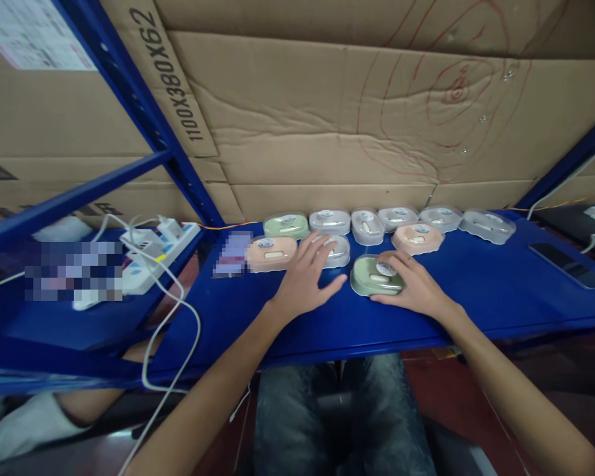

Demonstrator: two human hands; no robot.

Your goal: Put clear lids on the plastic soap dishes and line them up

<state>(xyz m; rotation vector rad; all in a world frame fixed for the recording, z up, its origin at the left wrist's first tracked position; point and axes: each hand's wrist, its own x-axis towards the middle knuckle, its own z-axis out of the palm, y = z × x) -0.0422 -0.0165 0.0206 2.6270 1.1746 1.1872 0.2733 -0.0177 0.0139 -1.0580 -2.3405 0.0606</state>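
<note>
Seen from above: a blue metal shelf board (pixel 476 291) used as a bench, backed by a brown cardboard wall (pixel 352 132).

Left hand (pixel 305 277) spread, fingers open, palm down, resting on a clear rounded plastic case (pixel 341 250) near the middle of the bench; touching it with the fingertips, not gripping.

Right hand (pixel 411 287) curved, fingers close together, lying over the right side of a green oval plastic case (pixel 374 276), nearest the front edge of all cases. Whether truly grasping or only resting, cannot tell.

Just left of the left hand: a peach oval plastic case (pixel 270 253). Another peach case (pixel 417 238) behind the right hand.

Along the back edge, against the cardboard: a row of one pale green case (pixel 286 225) and several clear cases (pixel 401 217).

Toward the right edge: a flat dark phone (pixel 568 264). On the neighbouring shelf at left: a white power strip (pixel 153 251) with white cables.
</note>
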